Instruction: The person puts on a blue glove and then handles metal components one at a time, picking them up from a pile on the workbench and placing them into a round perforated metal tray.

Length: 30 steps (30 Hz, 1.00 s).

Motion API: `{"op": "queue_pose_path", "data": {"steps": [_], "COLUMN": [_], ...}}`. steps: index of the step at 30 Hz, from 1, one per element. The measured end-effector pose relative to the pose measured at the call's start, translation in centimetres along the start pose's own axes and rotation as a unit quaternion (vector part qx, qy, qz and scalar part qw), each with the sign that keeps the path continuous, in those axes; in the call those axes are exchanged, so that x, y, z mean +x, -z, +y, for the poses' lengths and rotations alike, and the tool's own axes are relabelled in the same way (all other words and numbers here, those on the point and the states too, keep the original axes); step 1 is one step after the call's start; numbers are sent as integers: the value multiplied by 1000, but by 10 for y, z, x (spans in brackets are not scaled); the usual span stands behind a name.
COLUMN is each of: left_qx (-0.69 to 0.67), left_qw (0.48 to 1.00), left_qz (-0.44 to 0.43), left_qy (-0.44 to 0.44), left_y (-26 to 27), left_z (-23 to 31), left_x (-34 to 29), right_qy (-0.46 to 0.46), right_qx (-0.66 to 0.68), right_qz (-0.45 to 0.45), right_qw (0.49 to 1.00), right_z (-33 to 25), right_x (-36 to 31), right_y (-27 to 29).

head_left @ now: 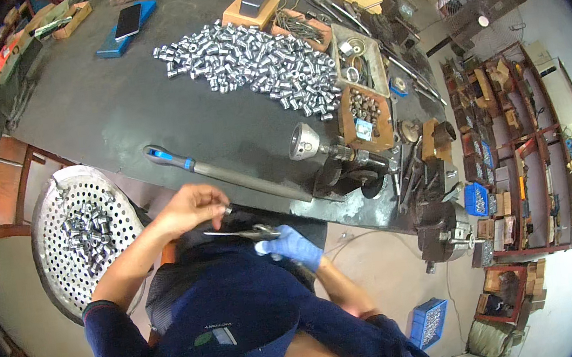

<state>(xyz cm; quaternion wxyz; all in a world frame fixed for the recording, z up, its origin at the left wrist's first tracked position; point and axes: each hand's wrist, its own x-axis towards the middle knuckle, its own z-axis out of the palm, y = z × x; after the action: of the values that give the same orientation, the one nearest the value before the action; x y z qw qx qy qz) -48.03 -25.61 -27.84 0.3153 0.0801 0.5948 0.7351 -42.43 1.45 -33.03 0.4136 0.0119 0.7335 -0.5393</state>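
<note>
My bare left hand [193,209] is closed, pinching a small metal fitting [227,211] at its fingertips, mostly hidden by them. Close by on the right, my right hand [295,246] in a blue glove grips a slim metal tool [243,233]. The tool's pointed end is directed left, below the fitting; its exact kind is unclear. Both hands are above my lap, in front of the dark bench [110,121]. To my left, a perforated metal basin [52,258] contains several shiny fittings [88,236]. A large file [251,181] with a blue-and-black handle lies along the bench's near edge.
Shiny metal fittings [252,69] form a big heap on the bench. A conical metal chuck [304,141] stands right of the file, beside a box of small parts [365,114]. A vise [440,228] is at the right corner. A blue bin [429,323] sits on the floor.
</note>
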Motion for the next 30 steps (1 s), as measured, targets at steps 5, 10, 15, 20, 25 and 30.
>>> {"op": "queue_pose_path", "data": {"steps": [5,10,15,20,25,30], "left_qx": [32,20,-5,14,7,205], "left_qw": [984,982,988,993,984,943], "left_qz": [-15,4,-36,-61,-70,-32], "left_qy": [-177,-189,-153,-99,-162,-261], "left_y": [-22,-42,-45,-39,-42,-42], "left_z": [71,96,95,99,98,103], "left_x": [45,87,100,105,102,97], "right_qy": [63,25,151,211,314,343], "right_qx": [-2,78,137,282,508,522], "right_qz": [25,117,259,433,393,398], "right_qw": [998,990,944,829,699,671], "right_z": [17,13,13,16,7,0], "right_x": [14,-52,-120,-121,-66,-35], "right_y": [-5,27,89,160,198,197]}}
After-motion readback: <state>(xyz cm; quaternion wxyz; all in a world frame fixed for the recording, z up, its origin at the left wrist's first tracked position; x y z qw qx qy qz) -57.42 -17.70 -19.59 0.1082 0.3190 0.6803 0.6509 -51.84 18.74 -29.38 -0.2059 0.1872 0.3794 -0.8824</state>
